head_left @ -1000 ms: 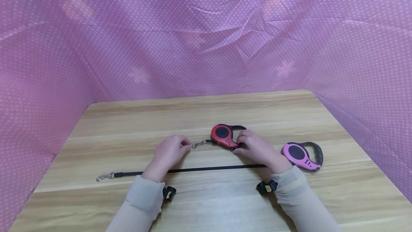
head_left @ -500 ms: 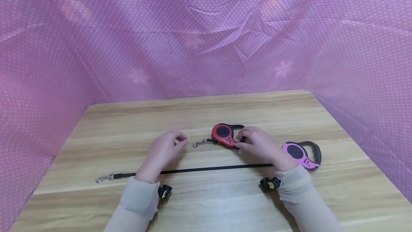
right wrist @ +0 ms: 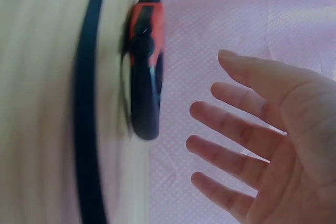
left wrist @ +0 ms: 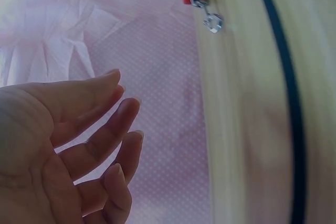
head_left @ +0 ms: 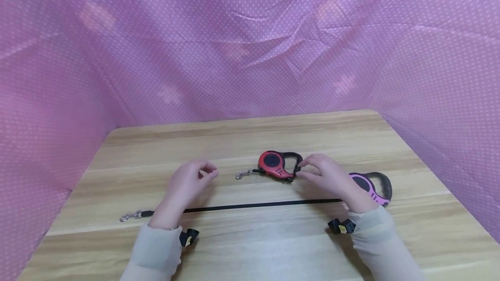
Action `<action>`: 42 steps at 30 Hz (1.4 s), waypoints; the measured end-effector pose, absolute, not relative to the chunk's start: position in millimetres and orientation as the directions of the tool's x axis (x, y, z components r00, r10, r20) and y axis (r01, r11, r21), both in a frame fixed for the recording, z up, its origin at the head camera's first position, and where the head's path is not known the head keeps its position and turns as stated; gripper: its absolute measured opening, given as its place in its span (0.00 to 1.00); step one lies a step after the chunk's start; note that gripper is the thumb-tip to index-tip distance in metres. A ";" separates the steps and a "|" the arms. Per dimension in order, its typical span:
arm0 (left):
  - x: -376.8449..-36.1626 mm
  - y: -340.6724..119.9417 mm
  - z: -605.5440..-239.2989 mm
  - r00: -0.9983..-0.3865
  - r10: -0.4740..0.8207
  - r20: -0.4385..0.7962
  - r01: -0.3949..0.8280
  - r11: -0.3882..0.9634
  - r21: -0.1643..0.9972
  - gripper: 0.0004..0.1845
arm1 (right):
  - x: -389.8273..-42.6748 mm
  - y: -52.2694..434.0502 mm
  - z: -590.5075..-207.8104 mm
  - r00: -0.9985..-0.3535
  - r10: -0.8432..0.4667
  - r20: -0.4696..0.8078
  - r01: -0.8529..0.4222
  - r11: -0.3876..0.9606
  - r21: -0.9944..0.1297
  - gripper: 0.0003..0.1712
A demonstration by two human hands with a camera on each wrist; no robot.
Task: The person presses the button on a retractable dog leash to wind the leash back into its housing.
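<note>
Leftmost on tabletop (head_left: 242, 138): steel snap hook (head_left: 129, 216) at free end of flat black webbing strap (head_left: 254, 205), laid straight across the wood grain.

Left hand (head_left: 186, 187): raised just above strap, fingers (left wrist: 113, 135) relaxed and spread, grip wide, holding nothing.

Centre: red leash case (head_left: 275, 165), rounded glossy plastic shell with black rubber handle loop, flat on tabletop beyond strap; small metal clip (head_left: 244, 174) at its left end.

Right hand (head_left: 332, 179): just beside handle loop, fingers (right wrist: 231, 121) extended, grip wide, empty.

Recommended: keep both palms clear of case; avoid dragging strap with sleeves.

Far right: pink leash case (head_left: 371, 187), same shape, partly behind right hand.
</note>
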State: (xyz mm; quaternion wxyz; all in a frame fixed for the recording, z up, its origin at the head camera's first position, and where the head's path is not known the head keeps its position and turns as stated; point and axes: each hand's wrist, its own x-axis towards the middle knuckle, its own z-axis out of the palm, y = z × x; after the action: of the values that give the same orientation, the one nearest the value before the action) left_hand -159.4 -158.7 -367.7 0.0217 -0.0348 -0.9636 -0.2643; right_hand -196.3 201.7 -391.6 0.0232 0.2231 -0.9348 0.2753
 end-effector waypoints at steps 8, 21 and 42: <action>-143.9 -181.8 -378.1 -0.998 0.037 0.041 0.053 0.863 0.503 0.11 | -186.2 221.9 -393.0 -0.906 -0.386 0.175 -0.419 0.759 -0.498 0.14; -126.6 -218.0 -391.6 -1.000 -0.005 0.004 -0.003 0.892 0.453 0.15 | -169.9 247.0 -399.2 -0.898 -0.351 0.264 -0.435 0.798 -0.418 0.09; -104.2 -268.9 -394.9 -0.996 0.083 -0.042 0.063 0.932 0.358 0.16 | -149.2 291.3 -409.4 -0.851 -0.315 0.420 -0.459 0.834 -0.305 0.05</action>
State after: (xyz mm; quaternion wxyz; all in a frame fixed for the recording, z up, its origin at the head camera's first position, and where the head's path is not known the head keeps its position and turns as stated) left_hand -104.2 -268.9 -394.9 -0.0283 -0.0372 -0.9824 -0.1810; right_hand -149.2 291.3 -409.4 0.1792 0.2058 -0.9408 0.2012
